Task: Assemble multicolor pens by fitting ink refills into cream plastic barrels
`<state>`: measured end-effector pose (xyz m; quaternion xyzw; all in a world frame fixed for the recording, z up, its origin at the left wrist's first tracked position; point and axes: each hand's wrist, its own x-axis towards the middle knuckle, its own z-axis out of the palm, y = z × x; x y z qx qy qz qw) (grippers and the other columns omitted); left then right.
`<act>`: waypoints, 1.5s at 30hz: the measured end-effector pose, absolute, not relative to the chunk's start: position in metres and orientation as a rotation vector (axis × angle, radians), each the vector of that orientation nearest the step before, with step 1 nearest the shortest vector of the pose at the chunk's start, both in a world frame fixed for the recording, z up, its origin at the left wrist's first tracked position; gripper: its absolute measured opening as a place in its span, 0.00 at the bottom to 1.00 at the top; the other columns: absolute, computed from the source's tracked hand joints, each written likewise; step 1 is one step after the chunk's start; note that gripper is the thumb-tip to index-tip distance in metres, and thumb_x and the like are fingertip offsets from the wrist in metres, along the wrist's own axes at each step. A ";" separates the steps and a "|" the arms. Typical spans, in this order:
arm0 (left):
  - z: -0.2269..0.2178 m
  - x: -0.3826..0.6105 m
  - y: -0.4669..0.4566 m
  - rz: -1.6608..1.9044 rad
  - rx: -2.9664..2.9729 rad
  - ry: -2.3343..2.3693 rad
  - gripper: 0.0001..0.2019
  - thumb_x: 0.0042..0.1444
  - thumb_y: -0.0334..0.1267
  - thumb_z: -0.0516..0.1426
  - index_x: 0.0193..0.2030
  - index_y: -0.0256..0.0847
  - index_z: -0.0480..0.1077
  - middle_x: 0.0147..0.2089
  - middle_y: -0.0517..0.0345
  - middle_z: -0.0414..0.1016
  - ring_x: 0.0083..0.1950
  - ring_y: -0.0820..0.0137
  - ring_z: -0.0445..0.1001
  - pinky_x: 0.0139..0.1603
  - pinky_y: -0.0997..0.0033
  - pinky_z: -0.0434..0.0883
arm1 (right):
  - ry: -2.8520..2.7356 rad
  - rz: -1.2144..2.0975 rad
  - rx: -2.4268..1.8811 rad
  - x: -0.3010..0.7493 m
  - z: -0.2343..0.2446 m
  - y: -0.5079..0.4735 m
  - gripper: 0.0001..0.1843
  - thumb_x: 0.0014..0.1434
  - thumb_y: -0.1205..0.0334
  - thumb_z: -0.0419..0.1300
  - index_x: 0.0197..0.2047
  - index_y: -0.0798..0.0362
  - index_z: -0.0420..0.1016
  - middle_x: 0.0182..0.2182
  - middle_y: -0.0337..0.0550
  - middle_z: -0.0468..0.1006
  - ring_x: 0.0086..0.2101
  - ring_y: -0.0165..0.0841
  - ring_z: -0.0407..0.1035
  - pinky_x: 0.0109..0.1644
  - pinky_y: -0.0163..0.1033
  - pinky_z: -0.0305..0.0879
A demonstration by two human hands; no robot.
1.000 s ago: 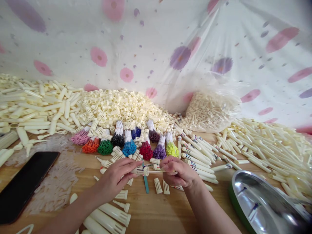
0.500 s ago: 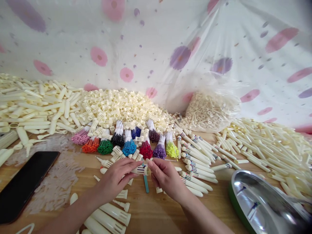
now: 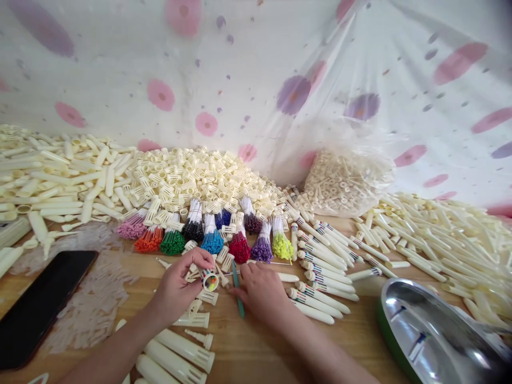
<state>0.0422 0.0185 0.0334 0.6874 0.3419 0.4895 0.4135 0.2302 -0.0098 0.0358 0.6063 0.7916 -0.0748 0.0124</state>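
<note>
My left hand [image 3: 178,285] is closed round a small cream slotted pen part [image 3: 209,279], its open end turned toward me with coloured tips showing inside. My right hand [image 3: 262,290] lies low on the wooden table [image 3: 256,341], its fingers curled onto a thin teal refill [image 3: 238,288] lying there. Just beyond both hands stand bundles of coloured refills [image 3: 212,237]: pink, orange, green, black, blue, red, purple, yellow. A row of assembled cream pens [image 3: 320,266] lies right of my right hand.
Heaps of cream pen barrels [image 3: 60,176] and slotted caps [image 3: 192,176] line the back, with a plastic bag of small parts [image 3: 344,184]. A black phone [image 3: 40,304] lies left, a steel bowl [image 3: 432,336] at right. More barrels [image 3: 176,357] lie near my left forearm.
My left hand turned the pen part so its open end faces me and drew it back left. My right hand left the part and dropped onto the teal refill on the table.
</note>
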 end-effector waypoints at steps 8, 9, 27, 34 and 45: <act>0.032 0.040 0.017 1.278 1.906 0.902 0.12 0.46 0.20 0.50 0.31 0.42 0.63 0.34 0.59 0.69 0.36 0.70 0.71 0.36 0.70 0.69 | 2.436 -0.448 2.019 0.236 0.042 -0.006 0.03 0.59 0.67 0.52 0.36 0.55 0.66 0.32 0.47 0.76 0.31 0.36 0.71 0.30 0.36 0.58; 0.032 0.040 0.017 1.295 1.955 0.934 0.12 0.46 0.20 0.50 0.31 0.43 0.62 0.34 0.59 0.69 0.37 0.70 0.71 0.37 0.69 0.69 | 2.430 -0.570 2.073 0.241 0.049 -0.006 0.02 0.60 0.66 0.52 0.37 0.55 0.64 0.30 0.45 0.76 0.29 0.35 0.70 0.29 0.34 0.57; 0.026 0.035 0.022 1.352 2.208 1.301 0.11 0.46 0.21 0.51 0.31 0.43 0.61 0.35 0.60 0.72 0.39 0.68 0.71 0.41 0.66 0.68 | 2.824 -0.656 2.169 0.265 0.079 -0.009 0.14 0.61 0.62 0.51 0.49 0.50 0.69 0.42 0.45 0.77 0.40 0.36 0.71 0.42 0.39 0.65; 0.024 0.034 0.024 1.362 2.156 1.352 0.10 0.47 0.23 0.51 0.32 0.43 0.61 0.36 0.59 0.71 0.40 0.68 0.71 0.41 0.66 0.68 | 2.652 -0.757 2.138 0.261 0.070 -0.003 0.09 0.61 0.65 0.49 0.41 0.53 0.68 0.35 0.44 0.78 0.33 0.34 0.72 0.35 0.35 0.62; 0.023 0.033 0.023 1.350 2.133 1.374 0.11 0.47 0.21 0.51 0.32 0.43 0.61 0.36 0.59 0.70 0.41 0.67 0.70 0.43 0.65 0.67 | 2.850 -0.667 2.044 0.247 0.070 -0.012 0.09 0.64 0.62 0.44 0.41 0.52 0.63 0.31 0.43 0.75 0.30 0.34 0.69 0.31 0.34 0.58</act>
